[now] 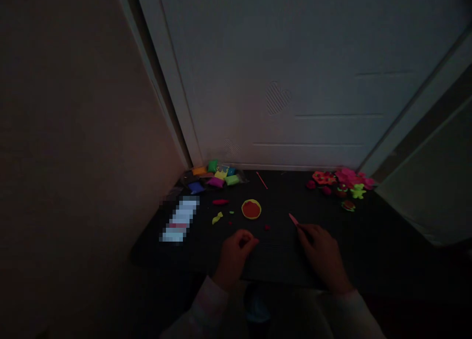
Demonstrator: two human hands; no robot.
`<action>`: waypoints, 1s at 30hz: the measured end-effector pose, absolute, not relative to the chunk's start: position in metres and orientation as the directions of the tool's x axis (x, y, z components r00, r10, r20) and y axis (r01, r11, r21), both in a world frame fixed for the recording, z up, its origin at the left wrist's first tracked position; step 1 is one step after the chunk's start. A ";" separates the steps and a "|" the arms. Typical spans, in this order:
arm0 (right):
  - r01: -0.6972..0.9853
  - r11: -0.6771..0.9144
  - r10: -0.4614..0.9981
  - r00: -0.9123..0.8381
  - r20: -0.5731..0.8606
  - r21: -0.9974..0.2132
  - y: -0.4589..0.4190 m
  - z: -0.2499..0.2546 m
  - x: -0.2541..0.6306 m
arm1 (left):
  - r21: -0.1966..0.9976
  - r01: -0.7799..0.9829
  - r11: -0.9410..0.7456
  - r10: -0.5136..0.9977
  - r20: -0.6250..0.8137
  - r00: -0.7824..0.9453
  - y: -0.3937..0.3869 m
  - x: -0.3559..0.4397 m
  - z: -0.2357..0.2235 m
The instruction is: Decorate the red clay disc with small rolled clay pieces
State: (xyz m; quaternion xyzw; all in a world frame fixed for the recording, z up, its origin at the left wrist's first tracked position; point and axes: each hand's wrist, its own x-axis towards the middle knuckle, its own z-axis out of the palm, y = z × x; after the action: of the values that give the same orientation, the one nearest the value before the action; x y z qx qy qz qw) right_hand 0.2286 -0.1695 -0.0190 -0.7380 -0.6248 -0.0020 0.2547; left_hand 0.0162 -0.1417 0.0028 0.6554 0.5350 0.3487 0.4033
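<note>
My right hand point(321, 253) grips a pink modelling-clay knife point(293, 219), its blade pointing up and left above the dark table. The fingers of my left hand point(238, 253) are curled with thumb and fingertips together. What they hold, if anything, is too dark to make out. Beyond the left hand lies a round clay disc with a red middle and yellow rim point(251, 209). Around it are a small red lump point(267, 228), a twisted yellow piece point(217, 218), a tiny green bit point(231, 212) and a dark pink roll point(220, 201).
Several colourful clay packets point(216, 181) lie at the back left, by a bright blurred-out screen point(180, 220). A thin pink stick point(262, 180) is at the back. Finished-looking clay figures point(342, 182) cluster back right. A white panel point(280, 132) rises behind the table point(273, 260).
</note>
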 end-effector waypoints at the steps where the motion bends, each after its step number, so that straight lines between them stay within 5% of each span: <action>1: 0.923 -0.088 0.922 0.219 0.320 -0.375 -0.169 -0.019 0.229 | 0.913 0.399 -0.083 0.984 0.013 0.176 -0.141 0.015 0.003; 30: 0.904 -0.102 0.931 0.234 0.281 -0.415 -0.170 -0.018 0.230 | 0.970 0.244 0.002 0.978 -0.053 0.204 -0.141 0.010 0.000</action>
State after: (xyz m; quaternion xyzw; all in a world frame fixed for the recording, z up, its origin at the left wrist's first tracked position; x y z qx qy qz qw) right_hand 0.2299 -0.1696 -0.0179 -0.7419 -0.6183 0.0259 0.2580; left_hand 0.0102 -0.1414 0.0004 0.5999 0.5089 0.3730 0.4920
